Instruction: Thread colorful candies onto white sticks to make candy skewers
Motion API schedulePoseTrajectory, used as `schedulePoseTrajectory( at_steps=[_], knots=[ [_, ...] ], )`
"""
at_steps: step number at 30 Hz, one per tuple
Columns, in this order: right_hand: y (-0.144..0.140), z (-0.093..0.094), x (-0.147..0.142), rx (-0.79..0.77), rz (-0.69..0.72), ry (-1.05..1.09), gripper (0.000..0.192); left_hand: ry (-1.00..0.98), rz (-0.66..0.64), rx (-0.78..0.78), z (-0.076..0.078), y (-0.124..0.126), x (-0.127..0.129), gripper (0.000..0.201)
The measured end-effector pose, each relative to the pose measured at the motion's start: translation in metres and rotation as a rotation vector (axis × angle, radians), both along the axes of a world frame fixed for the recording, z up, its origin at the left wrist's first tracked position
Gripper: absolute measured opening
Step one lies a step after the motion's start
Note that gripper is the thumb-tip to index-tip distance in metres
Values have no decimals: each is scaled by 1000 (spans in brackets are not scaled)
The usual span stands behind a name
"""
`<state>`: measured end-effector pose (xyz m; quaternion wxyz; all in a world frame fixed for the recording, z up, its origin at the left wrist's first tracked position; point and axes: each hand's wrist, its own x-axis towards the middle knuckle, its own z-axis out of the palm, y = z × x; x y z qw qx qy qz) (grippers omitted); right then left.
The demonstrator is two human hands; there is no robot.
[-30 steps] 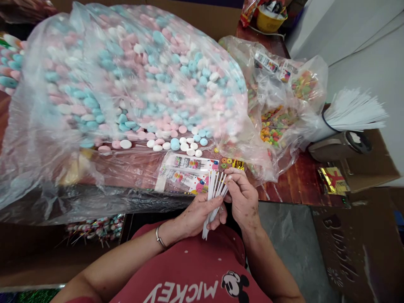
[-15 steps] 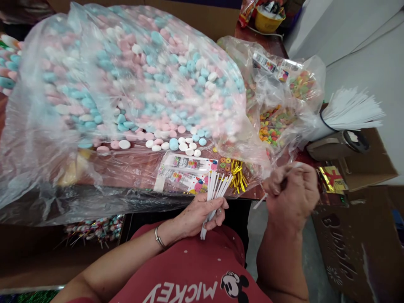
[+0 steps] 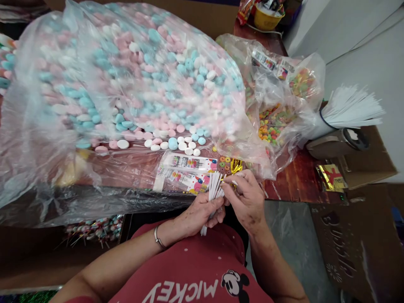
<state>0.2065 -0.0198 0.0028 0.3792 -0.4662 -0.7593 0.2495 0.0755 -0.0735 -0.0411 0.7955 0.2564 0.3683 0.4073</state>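
My left hand (image 3: 205, 212) is closed round a bundle of thin white sticks (image 3: 215, 185), held upright in front of the red shirt. Close against the bundle's right side, my right hand (image 3: 244, 198) is pinched, with a small white end, likely a white stick, showing at its fingers; the rest is hidden. Just behind the hands lie printed clear packets (image 3: 189, 163) and gold twist ties (image 3: 236, 165). Several loose white, pink and blue candies (image 3: 182, 146) sit at the mouth of a big clear plastic bag (image 3: 142, 80) full of them.
A clear bag of colourful ring candies (image 3: 273, 126) lies on the table's right side. Beyond it, a container of white sticks (image 3: 350, 109) leans beside a grey mug (image 3: 331, 145). Cardboard boxes (image 3: 356, 235) stand lower right; a yellow bowl (image 3: 268, 19) is at the back.
My right hand has moved left, from the table's right side to the stick bundle, apparently bringing a white stick. My left hand has stayed nearly in place with the bundle.
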Motion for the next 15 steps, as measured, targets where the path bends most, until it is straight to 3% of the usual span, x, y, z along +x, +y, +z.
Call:
schedulePoseTrajectory(
  at_steps=[5,10,15],
  knots=[
    [1,-5,-6,-139,-47,27,8,107,-59,84,-2,-1,-1,49],
    [5,-3,-5,-405,-31,209,13,7,-56,41,-6,-2,-1,46],
    [8,-6,-4,-474,-34,249,11,-70,-28,34,-9,-2,-1,48]
  ],
)
